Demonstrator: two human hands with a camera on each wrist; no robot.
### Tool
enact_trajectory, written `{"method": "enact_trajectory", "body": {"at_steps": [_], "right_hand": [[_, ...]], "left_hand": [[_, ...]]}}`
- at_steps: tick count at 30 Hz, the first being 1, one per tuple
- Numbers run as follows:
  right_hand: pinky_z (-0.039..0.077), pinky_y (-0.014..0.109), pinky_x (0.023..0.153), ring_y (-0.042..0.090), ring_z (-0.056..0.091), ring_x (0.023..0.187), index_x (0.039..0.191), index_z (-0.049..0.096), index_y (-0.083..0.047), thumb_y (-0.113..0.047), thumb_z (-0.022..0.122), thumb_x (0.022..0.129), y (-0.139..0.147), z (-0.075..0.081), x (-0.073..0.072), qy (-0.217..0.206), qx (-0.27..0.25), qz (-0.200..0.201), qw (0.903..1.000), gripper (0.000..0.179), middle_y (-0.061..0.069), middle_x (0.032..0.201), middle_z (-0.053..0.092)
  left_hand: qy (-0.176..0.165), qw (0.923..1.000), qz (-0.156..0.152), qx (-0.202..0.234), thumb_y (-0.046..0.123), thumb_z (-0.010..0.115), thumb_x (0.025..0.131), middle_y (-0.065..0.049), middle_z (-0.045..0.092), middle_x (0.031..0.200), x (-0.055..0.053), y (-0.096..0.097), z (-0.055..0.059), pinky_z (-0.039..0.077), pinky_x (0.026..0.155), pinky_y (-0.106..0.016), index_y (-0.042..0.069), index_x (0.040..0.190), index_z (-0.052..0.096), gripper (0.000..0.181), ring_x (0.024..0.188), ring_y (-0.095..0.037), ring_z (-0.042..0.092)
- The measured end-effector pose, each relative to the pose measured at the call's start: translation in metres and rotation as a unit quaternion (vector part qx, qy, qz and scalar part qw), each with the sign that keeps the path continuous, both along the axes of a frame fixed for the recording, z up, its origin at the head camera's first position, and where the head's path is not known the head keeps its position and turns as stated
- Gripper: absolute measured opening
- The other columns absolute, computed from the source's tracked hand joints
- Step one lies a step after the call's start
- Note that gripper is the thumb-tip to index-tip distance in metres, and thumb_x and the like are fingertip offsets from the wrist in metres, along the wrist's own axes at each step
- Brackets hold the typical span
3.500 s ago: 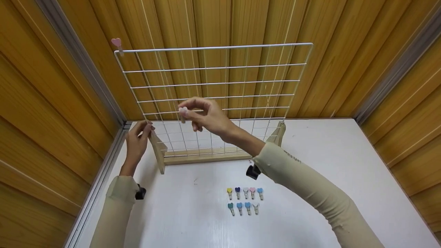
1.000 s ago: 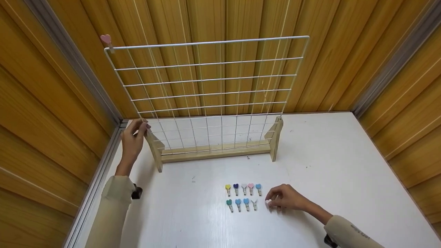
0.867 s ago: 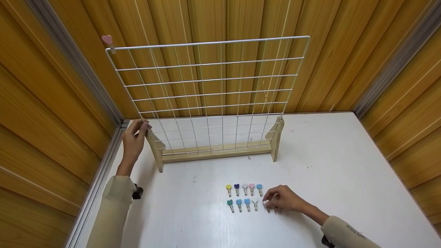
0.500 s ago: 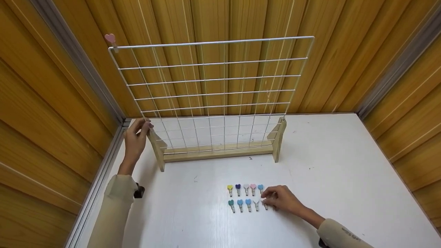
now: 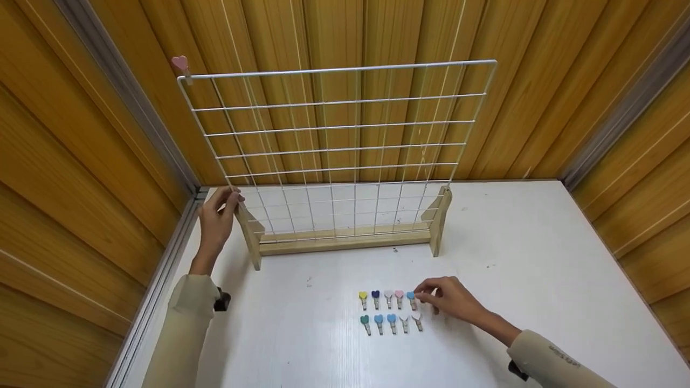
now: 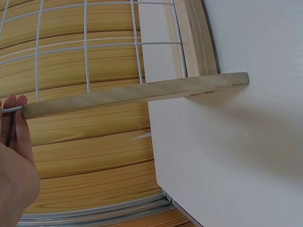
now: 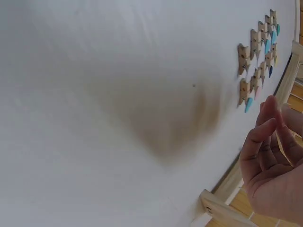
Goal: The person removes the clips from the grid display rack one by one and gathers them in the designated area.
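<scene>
My left hand pinches the side wire of a white wire grid just above the wooden stand's left leg; the left wrist view shows the thumb and fingers round that wire. Two rows of small wooden clothespins with heart tops lie on the table. At the lower row's right end is a white-heart clothespin. My right hand hovers beside the blue-heart clothespin ending the upper row. In the right wrist view its bent fingertips are close together and hold nothing.
A pink heart clothespin is clipped on the grid's upper left corner. The stand's crossbar and right leg rest on the white table. Wood-patterned walls enclose the back and sides.
My right hand has brought the white-heart clothespin from in front of the grid to the lower row's right end, let go and risen towards the upper row. The left hand keeps its hold.
</scene>
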State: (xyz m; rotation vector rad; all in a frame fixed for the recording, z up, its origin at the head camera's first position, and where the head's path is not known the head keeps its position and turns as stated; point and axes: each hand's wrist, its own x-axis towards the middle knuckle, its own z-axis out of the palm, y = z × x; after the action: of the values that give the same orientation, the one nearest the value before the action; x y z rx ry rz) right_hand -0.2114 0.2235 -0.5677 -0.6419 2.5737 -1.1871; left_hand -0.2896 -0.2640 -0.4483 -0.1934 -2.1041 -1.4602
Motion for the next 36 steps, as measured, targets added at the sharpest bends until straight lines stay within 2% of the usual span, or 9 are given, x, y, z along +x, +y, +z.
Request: {"method": "enact_trajectory", "body": {"at_steps": [5, 10, 14, 22, 25, 30, 36], "right_hand": [[0.047, 0.019, 0.054, 0.013, 0.062, 0.057, 0.116, 0.074, -0.001, -0.016, 0.069, 0.098, -0.014, 0.026, -0.009, 0.017, 0.006, 0.035, 0.9992, 0.024, 0.01, 0.096, 0.076], [0.048, 0.019, 0.055, 0.019, 0.066, 0.062, 0.121, 0.073, -0.005, -0.017, 0.067, 0.1, -0.033, 0.057, -0.018, 0.024, 0.01, 0.06, 0.9979, 0.025, 0.012, 0.102, 0.076], [0.05, 0.019, 0.057, 0.017, 0.067, 0.063, 0.123, 0.073, -0.006, -0.019, 0.067, 0.1, -0.051, 0.085, -0.028, 0.045, 0.01, 0.079, 0.9958, 0.026, 0.012, 0.105, 0.076], [0.049, 0.018, 0.056, 0.028, 0.07, 0.066, 0.125, 0.072, -0.005, -0.016, 0.064, 0.102, -0.098, 0.148, -0.058, 0.118, -0.01, 0.115, 0.9862, 0.027, 0.015, 0.11, 0.076], [0.049, 0.019, 0.057, 0.028, 0.07, 0.067, 0.125, 0.072, -0.005, -0.017, 0.063, 0.102, -0.115, 0.172, -0.067, 0.14, -0.013, 0.122, 0.9826, 0.027, 0.015, 0.11, 0.076], [0.051, 0.02, 0.059, 0.019, 0.069, 0.064, 0.128, 0.07, -0.006, -0.016, 0.064, 0.102, -0.139, 0.212, -0.076, 0.164, -0.01, 0.125, 0.9784, 0.029, 0.014, 0.113, 0.076], [0.053, 0.02, 0.059, 0.026, 0.069, 0.066, 0.13, 0.067, -0.003, -0.013, 0.065, 0.101, -0.171, 0.261, -0.085, 0.182, -0.044, 0.131, 0.9736, 0.03, 0.015, 0.117, 0.075]], "left_hand": [[-0.001, 1.0, 0.007, -0.005, 0.001, 0.057, 0.103, -0.032, 0.069, 0.097, 0.0, 0.001, 0.0, 0.053, 0.071, -0.014, -0.013, 0.107, 0.066, 0.017, 0.089, -0.024, 0.069], [-0.009, 0.9999, 0.011, -0.006, 0.0, 0.056, 0.103, -0.032, 0.069, 0.099, 0.002, 0.003, 0.0, 0.053, 0.072, -0.014, -0.013, 0.108, 0.066, 0.017, 0.09, -0.022, 0.068], [-0.016, 0.9998, 0.008, -0.004, 0.001, 0.056, 0.103, -0.032, 0.069, 0.1, 0.003, 0.004, 0.0, 0.053, 0.071, -0.015, -0.011, 0.109, 0.066, 0.016, 0.089, -0.019, 0.068], [-0.011, 0.9999, 0.0, 0.002, 0.001, 0.057, 0.103, -0.032, 0.069, 0.098, 0.0, 0.001, 0.0, 0.053, 0.067, -0.018, -0.011, 0.108, 0.067, 0.017, 0.087, -0.038, 0.066], [-0.018, 0.9998, 0.005, -0.001, 0.002, 0.057, 0.103, -0.031, 0.069, 0.099, -0.001, 0.002, 0.0, 0.052, 0.069, -0.017, -0.011, 0.109, 0.067, 0.017, 0.089, -0.037, 0.066], [-0.026, 0.9996, -0.006, 0.005, 0.002, 0.058, 0.103, -0.031, 0.069, 0.1, -0.003, 0.005, 0.002, 0.053, 0.07, -0.017, -0.013, 0.111, 0.066, 0.019, 0.091, -0.033, 0.066], [-0.017, 0.9997, -0.015, 0.012, 0.001, 0.057, 0.103, -0.032, 0.068, 0.098, -0.004, 0.007, 0.002, 0.052, 0.068, -0.016, -0.013, 0.109, 0.066, 0.017, 0.087, -0.032, 0.065]]}}
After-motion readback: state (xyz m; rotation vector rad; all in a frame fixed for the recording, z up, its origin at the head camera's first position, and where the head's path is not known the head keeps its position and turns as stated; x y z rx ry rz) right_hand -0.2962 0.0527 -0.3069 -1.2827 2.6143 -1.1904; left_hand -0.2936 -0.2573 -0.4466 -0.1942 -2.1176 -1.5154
